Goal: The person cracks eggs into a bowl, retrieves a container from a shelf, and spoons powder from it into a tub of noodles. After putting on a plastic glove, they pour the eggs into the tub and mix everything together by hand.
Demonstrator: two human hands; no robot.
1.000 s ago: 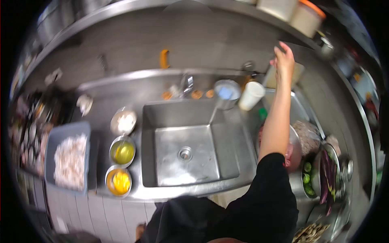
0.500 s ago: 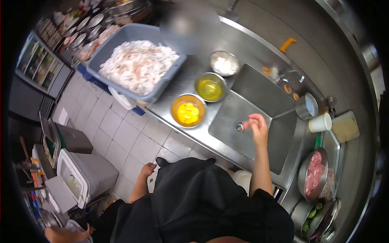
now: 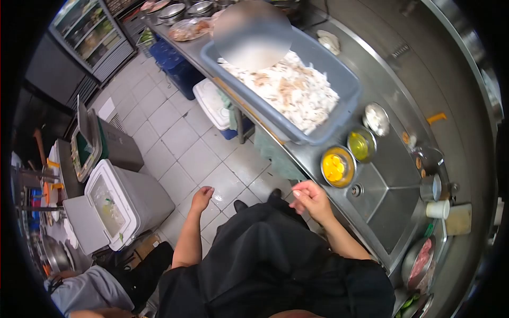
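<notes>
My left hand (image 3: 202,200) hangs over the tiled floor with its fingers curled in, and nothing shows in it. Near the counter's front edge, my right hand (image 3: 313,201) is held up, empty, with fingers loosely bent and apart. Closest to it is a metal bowl of egg yolks (image 3: 334,168). Behind that stand a bowl of clear yellowish liquid (image 3: 360,145), perhaps egg whites, and a bowl of white pieces (image 3: 376,118). A large grey tub (image 3: 347,95) on the counter holds a heap of pale, whitish strips (image 3: 297,93). A blurred round patch covers part of it.
At the right is a steel sink (image 3: 389,212), with a white cup (image 3: 438,209) and a bowl of raw meat (image 3: 422,262) beyond it. An open cooler (image 3: 114,206) and a green-lined bin (image 3: 85,153) stand left. A person in grey (image 3: 87,291) is at bottom left.
My view has swung left, so tub, bowls and sink now sit further right. My right hand has left the space over the sink and come back toward my body. My left hand has risen slightly.
</notes>
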